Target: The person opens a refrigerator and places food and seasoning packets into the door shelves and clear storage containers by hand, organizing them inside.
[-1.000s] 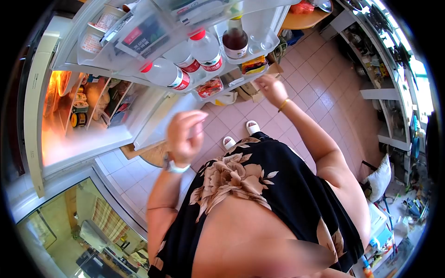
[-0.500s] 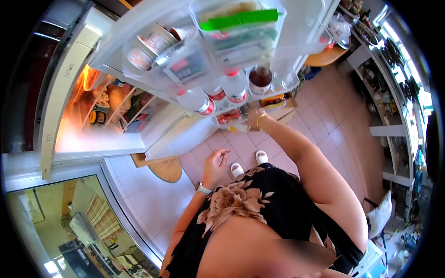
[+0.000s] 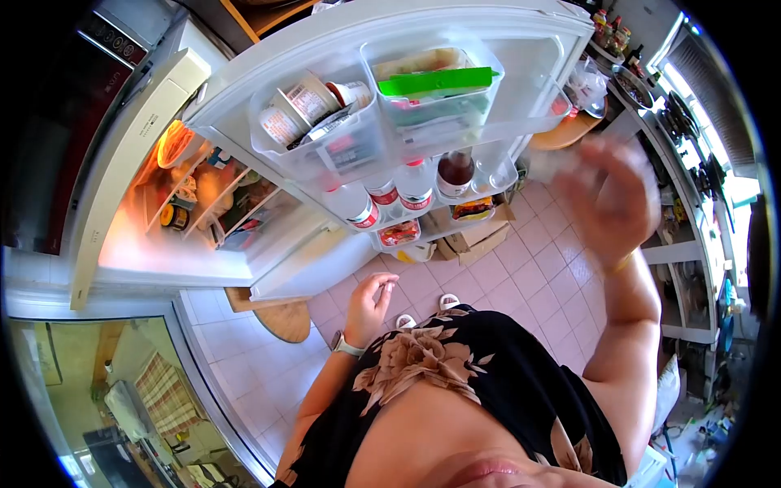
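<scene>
My right hand (image 3: 610, 199), with a yellow bracelet at the wrist, is raised to the right of the fridge door (image 3: 390, 24). Motion smears its fingers, and a pale, see-through blur by the fingertips cannot be made out. Low in front of my body is my left hand (image 3: 370, 309), a watch on its wrist, fingers loosely bent and nothing in them. Door bins hold white paper cups (image 3: 311, 99) and a bag with a green strip (image 3: 435, 81). Below are clear bottles with red labels (image 3: 415, 191), a dark bottle (image 3: 455, 174) and red packs (image 3: 399, 233).
The lit fridge compartment (image 3: 175, 252) is open at the left, with several foods on its shelves. A cardboard box (image 3: 480, 240) stands on the tiled floor (image 3: 521, 272) beneath the door. Along the right runs a shelf unit (image 3: 687, 281) with kitchenware. A round wooden top (image 3: 285, 321) is at lower left.
My right hand has left the lowest door shelf and swung up and to the right. My left hand has shifted slightly left. The door appears lower and sharper in view.
</scene>
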{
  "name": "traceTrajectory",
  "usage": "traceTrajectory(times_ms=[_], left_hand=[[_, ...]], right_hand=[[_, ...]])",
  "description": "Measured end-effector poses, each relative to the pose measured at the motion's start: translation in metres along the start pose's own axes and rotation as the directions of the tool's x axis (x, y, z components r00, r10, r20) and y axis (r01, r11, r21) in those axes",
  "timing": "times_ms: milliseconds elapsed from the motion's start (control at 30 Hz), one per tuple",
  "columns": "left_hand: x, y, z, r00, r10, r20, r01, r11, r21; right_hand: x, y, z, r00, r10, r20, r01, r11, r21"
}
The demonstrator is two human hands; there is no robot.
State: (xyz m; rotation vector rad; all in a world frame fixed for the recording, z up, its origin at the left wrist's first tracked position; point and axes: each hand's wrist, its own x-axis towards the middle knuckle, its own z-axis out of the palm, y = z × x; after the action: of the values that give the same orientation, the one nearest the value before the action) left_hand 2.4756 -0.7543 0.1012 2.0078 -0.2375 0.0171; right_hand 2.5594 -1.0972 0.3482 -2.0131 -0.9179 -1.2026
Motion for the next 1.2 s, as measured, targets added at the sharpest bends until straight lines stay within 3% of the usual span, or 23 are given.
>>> traceTrajectory(times_ms=[67, 133, 200, 300, 467, 533, 667, 733, 767, 867, 900, 933, 1000, 1033, 1067, 1200], left_hand=[[0.008, 0.005, 0.008, 1.000, 0.020, 0.020, -0.020, 1.000, -0.014], [0.014, 0.006, 0.017, 0.992, 0.111, 0.062, -0.109, 0.993, -0.034], [0.015, 0.010, 0.018, 0.986, 0.147, 0.080, -0.146, 0.989, -0.015], [0.008, 0.007, 0.016, 0.985, 0.151, 0.084, -0.148, 0.988, -0.044], [-0.015, -0.022, 0.008, 0.999, 0.035, 0.039, -0.033, 0.997, -0.068], [-0.019, -0.031, 0.007, 0.998, 0.053, 0.043, -0.051, 0.997, -0.052], [-0.020, -0.021, 0.008, 0.997, 0.034, 0.063, -0.033, 0.999, -0.031], [-0.020, -0.023, 0.012, 0.995, 0.047, 0.087, -0.042, 0.998, -0.056], [-0.020, -0.024, 0.012, 0.995, 0.048, 0.085, -0.043, 0.997, -0.057], [-0.021, -0.025, 0.014, 0.995, 0.068, 0.078, -0.064, 0.997, -0.050], [-0.022, -0.026, 0.013, 0.996, 0.054, 0.075, -0.049, 0.997, -0.060], [-0.024, -0.026, 0.011, 0.997, 0.038, 0.074, -0.032, 0.997, -0.071], [-0.026, -0.030, 0.009, 0.997, 0.019, 0.076, -0.013, 0.997, -0.071], [-0.027, -0.032, 0.008, 0.997, 0.003, 0.074, 0.003, 0.998, -0.070], [-0.028, -0.031, 0.008, 0.997, -0.005, 0.077, 0.011, 0.997, -0.072], [-0.028, -0.029, 0.005, 0.998, 0.012, 0.062, -0.009, 0.998, -0.059]], right_hand=[[0.065, 0.015, -0.001, 0.964, -0.256, -0.070, 0.252, 0.966, -0.062], [0.097, 0.017, 0.021, 0.957, -0.281, 0.073, 0.286, 0.955, -0.076], [0.112, 0.032, 0.054, 0.926, -0.273, 0.262, 0.288, 0.957, -0.022], [0.106, 0.045, 0.073, 0.799, -0.125, 0.588, 0.119, 0.992, 0.050], [0.110, 0.039, 0.071, 0.759, -0.167, 0.629, 0.131, 0.986, 0.103], [0.114, 0.027, 0.072, 0.588, 0.051, 0.807, 0.076, 0.990, -0.119], [0.122, 0.025, 0.067, 0.586, 0.060, 0.808, 0.117, 0.980, -0.158], [0.131, 0.032, 0.062, 0.631, 0.183, 0.754, -0.223, 0.973, -0.050], [0.129, 0.039, 0.064, 0.781, 0.090, 0.618, -0.132, 0.991, 0.023], [0.142, 0.049, 0.054, 0.859, 0.048, 0.510, -0.110, 0.990, 0.091], [0.141, 0.043, 0.053, 0.871, 0.104, 0.480, -0.176, 0.979, 0.106], [0.139, 0.043, 0.052, 0.870, 0.107, 0.482, -0.179, 0.978, 0.106], [0.133, 0.046, 0.051, 0.824, -0.139, 0.549, 0.112, 0.990, 0.082], [0.125, 0.042, 0.054, 0.767, -0.025, 0.641, -0.061, 0.992, 0.112], [0.118, 0.044, 0.061, 0.744, -0.081, 0.663, 0.050, 0.997, 0.065], [0.115, 0.045, 0.064, 0.765, -0.066, 0.641, 0.023, 0.997, 0.076]])
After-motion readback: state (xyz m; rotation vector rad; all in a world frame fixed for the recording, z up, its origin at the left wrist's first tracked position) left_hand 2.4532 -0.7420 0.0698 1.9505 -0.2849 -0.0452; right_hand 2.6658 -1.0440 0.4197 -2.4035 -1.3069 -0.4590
